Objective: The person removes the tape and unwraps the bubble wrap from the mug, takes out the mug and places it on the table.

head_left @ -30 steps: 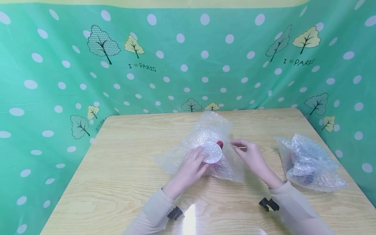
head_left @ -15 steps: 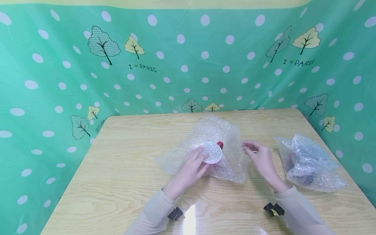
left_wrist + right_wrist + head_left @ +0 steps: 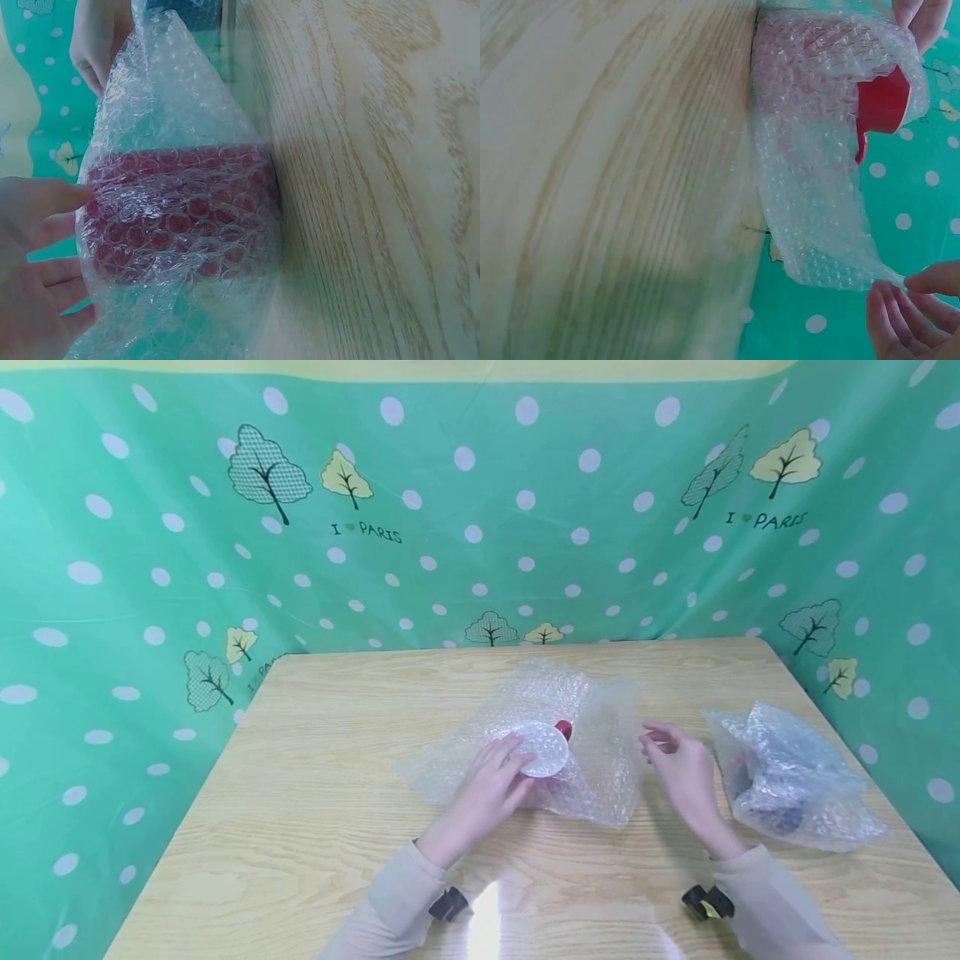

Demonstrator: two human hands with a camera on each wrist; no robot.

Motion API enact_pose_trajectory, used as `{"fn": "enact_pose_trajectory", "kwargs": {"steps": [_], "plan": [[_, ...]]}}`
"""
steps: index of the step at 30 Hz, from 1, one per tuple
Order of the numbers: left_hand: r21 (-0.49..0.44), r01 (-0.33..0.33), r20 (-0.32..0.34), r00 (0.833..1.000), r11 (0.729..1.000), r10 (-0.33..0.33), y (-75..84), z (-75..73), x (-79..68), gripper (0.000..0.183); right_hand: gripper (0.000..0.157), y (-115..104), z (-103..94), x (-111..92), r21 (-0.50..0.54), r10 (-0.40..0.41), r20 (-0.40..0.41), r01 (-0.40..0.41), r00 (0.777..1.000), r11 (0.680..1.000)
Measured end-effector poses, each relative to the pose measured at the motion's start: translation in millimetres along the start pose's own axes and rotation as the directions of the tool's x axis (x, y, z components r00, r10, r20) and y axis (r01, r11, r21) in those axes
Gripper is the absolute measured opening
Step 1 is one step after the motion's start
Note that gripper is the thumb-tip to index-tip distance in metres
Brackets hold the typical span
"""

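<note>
A red mug (image 3: 883,103) stands upright, partly wrapped in bubble wrap (image 3: 613,752). Its pale round top (image 3: 543,750) and a bit of red handle (image 3: 564,728) show in the head view; wrap covers its side in the left wrist view. My left hand (image 3: 487,785) holds the mug at its top, thumb against the wrapped side and fingers over the rim. To the right, my right hand (image 3: 681,772) pinches the loose edge of the bubble wrap between thumb and fingers, pulling it out from the mug, as the right wrist view shows.
A second bundle (image 3: 787,785) in bubble wrap, with something dark blue inside, lies at the right of the wooden table (image 3: 300,793). Green dotted cloth (image 3: 480,510) hangs behind and along the sides. A black strap device sits on each wrist.
My right hand has moved to the right, drawing the bubble wrap's edge outward from the mug. My left hand has stayed on the mug.
</note>
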State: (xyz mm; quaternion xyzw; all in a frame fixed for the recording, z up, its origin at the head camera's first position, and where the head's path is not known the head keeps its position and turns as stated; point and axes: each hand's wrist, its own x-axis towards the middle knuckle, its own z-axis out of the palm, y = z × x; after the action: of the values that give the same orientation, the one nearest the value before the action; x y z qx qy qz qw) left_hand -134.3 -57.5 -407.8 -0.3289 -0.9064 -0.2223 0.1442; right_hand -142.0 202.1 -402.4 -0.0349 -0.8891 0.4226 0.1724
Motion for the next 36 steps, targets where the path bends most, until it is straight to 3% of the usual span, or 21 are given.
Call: {"fn": "enact_pose_trajectory", "kwargs": {"steps": [3,5,7,9,10,11,13,15,17,20,25,30,36], "plan": [[0.01,-0.005,-0.01,1.0,1.0,0.005,0.2,-0.8,-0.6,0.029,0.02,-3.7,-2.0,-3.2,-0.032,-0.064,-0.062,0.062,0.996,0.998],[0.023,-0.009,-0.014,1.0,1.0,0.01,-0.3,-0.8,-0.8,0.027,0.019,-7.9,-2.5,-6.5,-0.053,-0.18,-0.126,0.175,0.975,0.983],[0.032,-0.017,-0.021,1.0,0.999,0.018,-0.7,-0.5,-0.7,0.026,0.02,-12.7,-2.2,-10.0,-0.096,-0.34,-0.176,0.328,0.924,0.94],[0.047,-0.024,-0.026,0.999,0.999,0.025,-0.8,-0.3,-0.4,0.024,0.022,-18.6,-0.8,-13.8,-0.141,-0.48,-0.181,0.46,0.858,0.876],[0.052,-0.022,-0.029,0.999,0.998,0.024,-0.8,-0.3,-0.2,0.024,0.023,-21.4,0.4,-15.4,-0.143,-0.522,-0.155,0.504,0.839,0.852],[0.059,-0.021,-0.033,0.999,0.998,0.023,-0.7,-0.4,0.1,0.024,0.023,-24.0,1.9,-17.0,-0.126,-0.541,-0.113,0.528,0.834,0.84],[0.075,-0.014,-0.044,0.999,0.997,0.018,-0.3,-0.8,0.6,0.023,0.021,-29.0,5.3,-20.4,-0.062,-0.5,0.002,0.499,0.866,0.864],[0.091,0.0,-0.057,0.998,0.996,0.005,0.0,-1.3,1.1,0.022,0.019,-32.5,9.1,-22.6,-0.001,-0.414,0.129,0.418,0.901,0.909],[0.098,0.013,-0.068,0.998,0.995,-0.007,-0.1,-1.5,1.5,0.022,0.018,-34.3,13.2,-23.6,0.053,-0.328,0.232,0.325,0.916,0.944],[0.093,0.038,-0.084,0.996,0.995,-0.03,-0.3,-1.9,1.6,0.022,0.021,-34.1,18.7,-23.7,0.096,-0.26,0.333,0.241,0.907,0.966],[0.039,0.09,-0.131,0.988,0.995,-0.084,-2.0,-2.6,0.9,0.024,0.021,-31.6,24.6,-23.8,0.131,-0.216,0.368,0.18,0.904,0.975],[-0.079,0.182,-0.195,0.961,0.98,-0.194,-3.7,-8.6,-0.8,0.035,0.018,-30.7,25.1,-24.4,0.184,-0.179,0.384,0.115,0.906,0.976],[-0.226,0.263,-0.195,0.931,0.938,-0.308,-1.9,-24.6,-7.2,0.042,0.019,-29.7,20.0,-27.7,0.261,-0.157,0.455,0.037,0.876,0.965]]}}
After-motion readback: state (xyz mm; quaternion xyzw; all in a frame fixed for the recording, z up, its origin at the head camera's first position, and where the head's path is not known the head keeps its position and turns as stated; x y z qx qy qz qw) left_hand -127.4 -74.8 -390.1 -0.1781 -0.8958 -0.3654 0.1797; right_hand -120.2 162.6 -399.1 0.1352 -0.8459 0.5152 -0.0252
